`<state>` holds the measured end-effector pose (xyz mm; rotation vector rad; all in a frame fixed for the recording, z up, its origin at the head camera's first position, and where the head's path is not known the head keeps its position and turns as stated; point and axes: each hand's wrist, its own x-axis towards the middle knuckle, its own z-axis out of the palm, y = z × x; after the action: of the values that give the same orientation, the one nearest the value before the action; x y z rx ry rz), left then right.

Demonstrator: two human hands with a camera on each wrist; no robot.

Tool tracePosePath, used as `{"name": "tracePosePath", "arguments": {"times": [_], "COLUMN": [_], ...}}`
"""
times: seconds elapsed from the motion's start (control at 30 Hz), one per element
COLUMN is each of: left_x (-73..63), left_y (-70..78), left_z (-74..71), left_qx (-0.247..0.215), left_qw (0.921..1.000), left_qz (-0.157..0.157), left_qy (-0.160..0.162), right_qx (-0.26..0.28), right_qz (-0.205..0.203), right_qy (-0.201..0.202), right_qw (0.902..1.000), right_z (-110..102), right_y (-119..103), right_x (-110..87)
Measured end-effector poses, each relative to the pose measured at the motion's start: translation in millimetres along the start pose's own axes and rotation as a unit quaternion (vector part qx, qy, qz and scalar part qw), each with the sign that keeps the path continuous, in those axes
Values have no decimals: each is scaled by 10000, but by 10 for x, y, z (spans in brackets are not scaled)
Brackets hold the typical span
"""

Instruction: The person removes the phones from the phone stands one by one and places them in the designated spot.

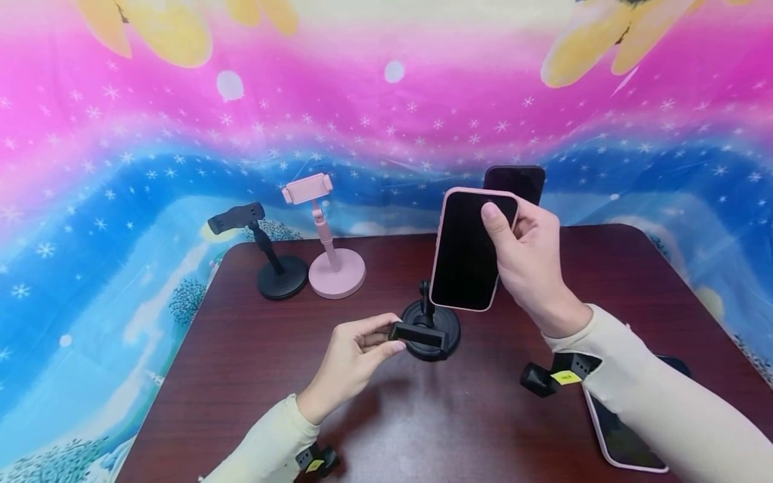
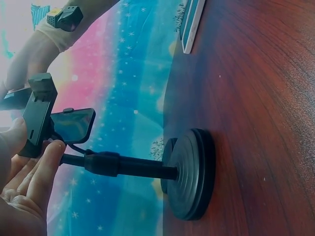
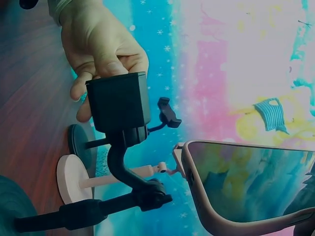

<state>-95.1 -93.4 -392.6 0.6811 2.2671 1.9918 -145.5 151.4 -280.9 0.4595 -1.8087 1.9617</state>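
Note:
At the middle of the table stands a black phone stand with a round base, an upright stem and a clamp head. My left hand pinches one end of the clamp between thumb and fingers. Up and to the right, my right hand grips a phone in a pink case, thumb on its dark screen and fingers behind it. The pink-cased phone is in the air, apart from the clamp, in the right wrist view.
A black stand and a pink stand stand at the back left. Behind the right hand, a dark phone is raised above the table. Another phone in a pale case lies under the right forearm. A patterned cloth hangs behind.

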Motion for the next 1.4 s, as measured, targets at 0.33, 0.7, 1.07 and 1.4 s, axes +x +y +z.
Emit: {"name": "tracePosePath", "arguments": {"times": [0.33,0.7,1.07,1.4], "left_x": [38,75,115,129], "left_y": [-17,-26,-7,-8], "left_z": [17,13,45,61], "left_qx": [-205,-306,-301,-163], "left_qw": [9998,9995,9995,9998], "left_qz": [63,4,97,89], "left_qy": [28,43,39,51], "right_qx": [-229,-264,-308,-359], "right_qz": [250,517,890,1004], "right_qy": [-13,55,239,308], "right_qw": [9994,9983,9953,9938], "right_z": [-67,-171,-341,-420], "right_y": [43,113,185,236], "right_x": [-8,-29,-153,-229]}}
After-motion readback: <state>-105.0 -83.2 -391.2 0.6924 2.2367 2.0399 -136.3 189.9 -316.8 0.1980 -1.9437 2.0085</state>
